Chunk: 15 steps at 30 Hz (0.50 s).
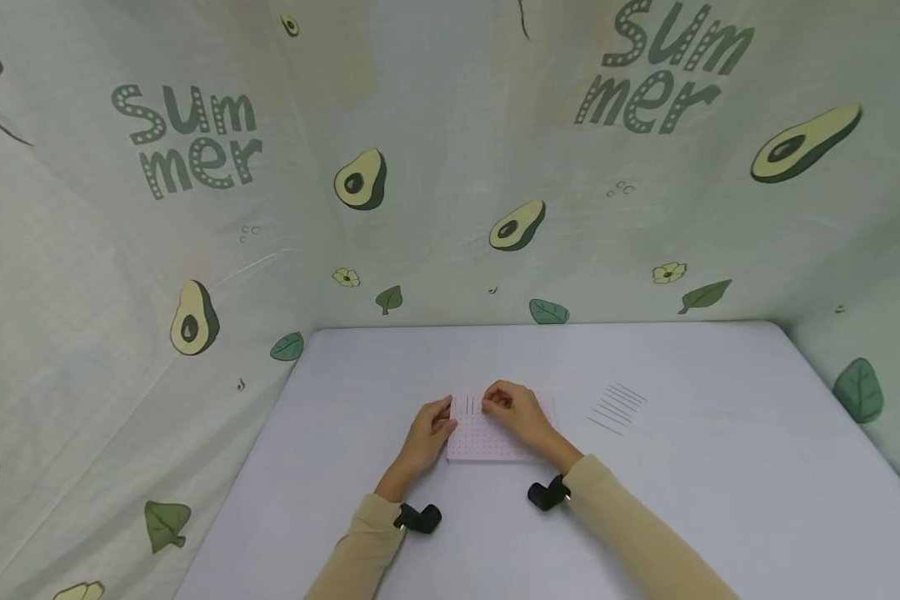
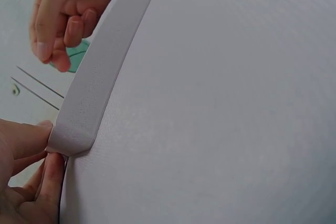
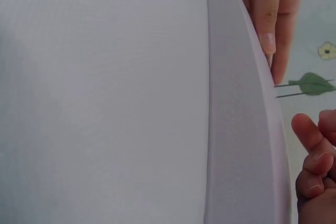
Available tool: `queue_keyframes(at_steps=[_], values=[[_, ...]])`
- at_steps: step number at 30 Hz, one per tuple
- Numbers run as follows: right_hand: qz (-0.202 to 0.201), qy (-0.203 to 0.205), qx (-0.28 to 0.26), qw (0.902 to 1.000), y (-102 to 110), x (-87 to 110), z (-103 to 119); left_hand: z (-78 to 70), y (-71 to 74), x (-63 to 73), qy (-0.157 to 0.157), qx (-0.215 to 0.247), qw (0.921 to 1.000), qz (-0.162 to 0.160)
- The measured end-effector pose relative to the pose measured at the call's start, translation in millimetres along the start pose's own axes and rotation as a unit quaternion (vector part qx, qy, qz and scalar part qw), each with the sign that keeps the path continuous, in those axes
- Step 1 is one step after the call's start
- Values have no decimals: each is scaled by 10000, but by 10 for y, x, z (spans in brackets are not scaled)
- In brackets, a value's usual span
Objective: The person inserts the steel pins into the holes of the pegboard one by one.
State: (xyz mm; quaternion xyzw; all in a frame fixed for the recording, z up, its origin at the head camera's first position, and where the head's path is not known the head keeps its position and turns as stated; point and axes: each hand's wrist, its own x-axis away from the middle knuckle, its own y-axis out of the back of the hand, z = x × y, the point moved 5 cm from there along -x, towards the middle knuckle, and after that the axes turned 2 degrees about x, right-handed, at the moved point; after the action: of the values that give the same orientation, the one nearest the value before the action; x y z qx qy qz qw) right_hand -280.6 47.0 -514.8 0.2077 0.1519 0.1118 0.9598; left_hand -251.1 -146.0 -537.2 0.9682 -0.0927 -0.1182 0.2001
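A pale pink board (image 1: 487, 446) dotted with rows of small holes lies on the white table (image 1: 690, 492). Two thin dark rods (image 1: 470, 406) stand upright near its far left corner; both rods (image 2: 38, 90) also show in the left wrist view. My left hand (image 1: 422, 435) grips the board's left edge, thumb and fingers at the corner. Over the board's far part, my right hand (image 1: 519, 415) has thumb and forefinger pinched together beside the standing rods. A short dark line shows at its fingertips in the head view, mostly hidden by the fingers.
Several more thin rods (image 1: 618, 408) lie in a slanted row on the table, right of the board. A pale cloth (image 1: 435, 275) printed with avocados and leaves hangs behind the table and along its sides. A black wrist camera (image 1: 547, 493) sits at the right cuff.
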Motion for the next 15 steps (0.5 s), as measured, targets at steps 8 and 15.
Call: queue_keyframes(at_steps=[8, 15], values=[[-161, -62, -182, 9997, 135, 2, -64, -4, -4, 7, 34, 53, 10000, -40], [-291, -225, -240, 9990, 288, 59, -117, -19, -4, 19, 39, 68, 10000, -3]])
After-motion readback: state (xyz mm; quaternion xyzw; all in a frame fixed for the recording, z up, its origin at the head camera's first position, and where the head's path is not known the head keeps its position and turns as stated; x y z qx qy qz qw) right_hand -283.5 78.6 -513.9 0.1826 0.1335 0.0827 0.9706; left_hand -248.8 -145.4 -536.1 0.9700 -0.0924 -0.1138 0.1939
